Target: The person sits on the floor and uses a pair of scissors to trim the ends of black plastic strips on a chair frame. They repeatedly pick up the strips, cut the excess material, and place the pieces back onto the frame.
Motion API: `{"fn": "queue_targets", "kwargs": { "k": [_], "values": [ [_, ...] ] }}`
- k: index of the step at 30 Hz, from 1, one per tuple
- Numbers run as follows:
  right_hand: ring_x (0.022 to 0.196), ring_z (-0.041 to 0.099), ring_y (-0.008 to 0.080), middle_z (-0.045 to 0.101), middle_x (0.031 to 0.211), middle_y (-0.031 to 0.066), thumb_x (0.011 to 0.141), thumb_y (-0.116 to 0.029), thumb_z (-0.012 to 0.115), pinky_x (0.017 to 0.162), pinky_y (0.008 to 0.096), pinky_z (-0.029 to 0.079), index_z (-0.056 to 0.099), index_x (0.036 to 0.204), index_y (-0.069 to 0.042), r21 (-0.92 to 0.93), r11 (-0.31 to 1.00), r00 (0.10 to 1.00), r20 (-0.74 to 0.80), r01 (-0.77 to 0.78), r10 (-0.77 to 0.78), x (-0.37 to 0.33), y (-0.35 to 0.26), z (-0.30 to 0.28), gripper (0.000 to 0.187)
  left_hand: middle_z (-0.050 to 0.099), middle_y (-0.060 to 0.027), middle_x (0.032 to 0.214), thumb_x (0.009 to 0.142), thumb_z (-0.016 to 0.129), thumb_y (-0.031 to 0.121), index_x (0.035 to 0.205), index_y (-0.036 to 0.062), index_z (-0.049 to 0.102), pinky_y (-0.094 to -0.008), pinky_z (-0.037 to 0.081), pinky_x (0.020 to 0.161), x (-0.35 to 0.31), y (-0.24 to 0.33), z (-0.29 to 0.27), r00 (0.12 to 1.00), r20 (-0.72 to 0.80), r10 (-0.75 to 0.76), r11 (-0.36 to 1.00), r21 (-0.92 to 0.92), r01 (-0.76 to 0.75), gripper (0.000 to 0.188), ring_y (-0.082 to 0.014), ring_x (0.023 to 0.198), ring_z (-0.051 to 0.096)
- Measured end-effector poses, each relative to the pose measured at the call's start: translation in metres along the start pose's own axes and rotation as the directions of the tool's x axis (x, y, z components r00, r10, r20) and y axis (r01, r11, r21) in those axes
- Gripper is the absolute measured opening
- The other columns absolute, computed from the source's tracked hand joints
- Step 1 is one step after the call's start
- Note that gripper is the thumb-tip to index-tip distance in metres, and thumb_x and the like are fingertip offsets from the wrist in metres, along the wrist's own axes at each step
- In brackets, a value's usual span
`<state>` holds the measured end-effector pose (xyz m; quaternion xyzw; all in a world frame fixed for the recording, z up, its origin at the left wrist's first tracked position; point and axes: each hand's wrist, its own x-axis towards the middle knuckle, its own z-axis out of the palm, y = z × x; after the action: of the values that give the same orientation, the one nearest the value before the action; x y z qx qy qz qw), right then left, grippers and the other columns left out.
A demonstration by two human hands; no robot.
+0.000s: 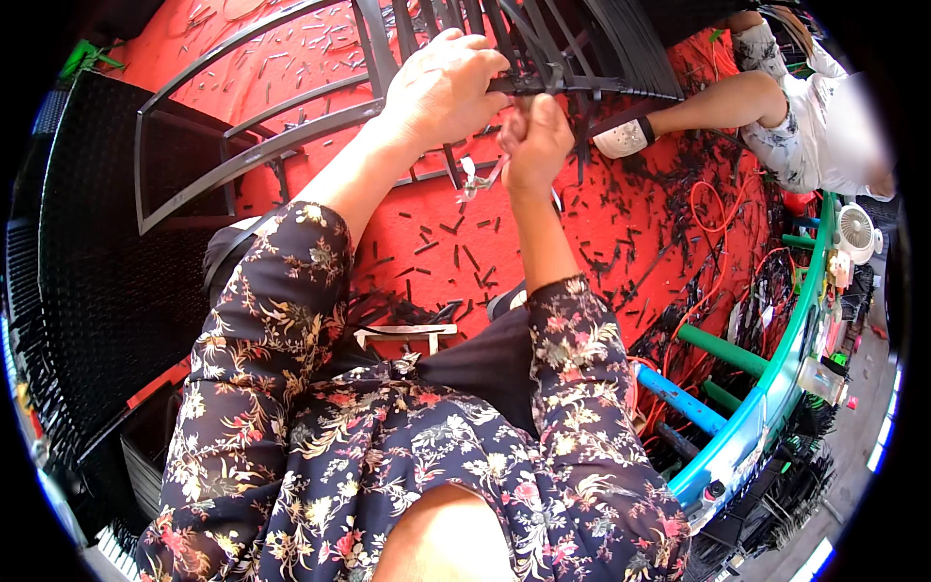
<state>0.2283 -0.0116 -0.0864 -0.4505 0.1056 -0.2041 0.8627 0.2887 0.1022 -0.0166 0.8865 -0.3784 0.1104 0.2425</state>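
Observation:
A black frame (281, 133) of curved bars, with several black strips (635, 44) running from it, stands in front of me. My left hand (446, 82) is closed over one of its bars, fingers bent around the place where strips meet the bar. Just to the right, my right hand (536, 141) is curled into a fist close under the same bar. A small pale, shiny piece (472, 181) sticks out on the left side of that fist. Its kind is unclear, and the fingers hide what they grip.
Black strip scraps (465, 254) litter the red floor covering (582, 223). A dark woven panel (126, 233) stands at left. At right are a blue-green curved rail (810, 291) with crossbars, orange cords (713, 228) and a white fan (855, 233). Another person's leg (722, 102) reaches in at upper right.

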Motion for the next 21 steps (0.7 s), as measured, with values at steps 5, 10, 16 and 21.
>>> {"fn": "queue_targets", "kwargs": {
  "k": [5,10,16,21],
  "values": [
    [0.046,0.032,0.0062,0.037,0.057,-0.0019,0.095,-0.03,0.042,0.041,0.0211,0.026,0.052,0.084,-0.001,0.059,0.96,0.944,0.174,0.273,-0.279,-0.008,-0.048,-0.005,0.033,0.058,-0.0077,0.086,0.066,0.07,0.019,0.096,0.0056,0.063,-0.0366,0.044,0.081,0.001,0.002,-0.003,1.0,-0.03,-0.009,1.0,-0.002,0.009,0.033,-0.0266,0.091,0.053],
    [0.046,0.034,0.0071,0.039,0.058,-0.0004,0.095,-0.029,0.042,0.042,0.021,0.028,0.053,0.086,-0.001,0.026,0.988,0.984,0.081,0.155,-0.157,-0.023,-0.058,-0.019,0.032,0.059,-0.0066,0.085,0.068,0.07,0.019,0.095,0.0099,0.064,-0.0348,0.045,0.079,0.006,-0.003,-0.001,0.997,0.014,-0.075,0.995,-0.059,0.076,0.029,-0.0248,0.087,0.056],
    [0.047,0.036,0.0068,0.04,0.059,-0.0014,0.094,-0.029,0.047,0.043,0.0206,0.029,0.054,0.088,0.0,-0.164,0.985,0.996,0.075,0.058,-0.046,-0.036,-0.051,-0.032,0.03,0.061,-0.0052,0.08,0.071,0.066,0.012,0.097,0.009,0.065,-0.0299,0.047,0.07,0.003,-0.019,0.008,0.99,0.036,-0.135,0.956,-0.26,0.14,0.026,-0.0206,0.075,0.059],
    [0.048,0.037,0.0051,0.04,0.059,-0.0025,0.093,-0.028,0.049,0.043,0.0193,0.03,0.055,0.086,-0.001,-0.146,0.988,0.997,0.073,0.048,-0.037,-0.032,-0.051,-0.032,0.029,0.059,-0.0065,0.082,0.074,0.06,0.005,0.099,0.0074,0.062,-0.0307,0.047,0.069,0.002,-0.029,0.011,0.989,-0.101,-0.103,0.968,-0.238,0.077,0.025,-0.0227,0.074,0.059]
  ]
}}
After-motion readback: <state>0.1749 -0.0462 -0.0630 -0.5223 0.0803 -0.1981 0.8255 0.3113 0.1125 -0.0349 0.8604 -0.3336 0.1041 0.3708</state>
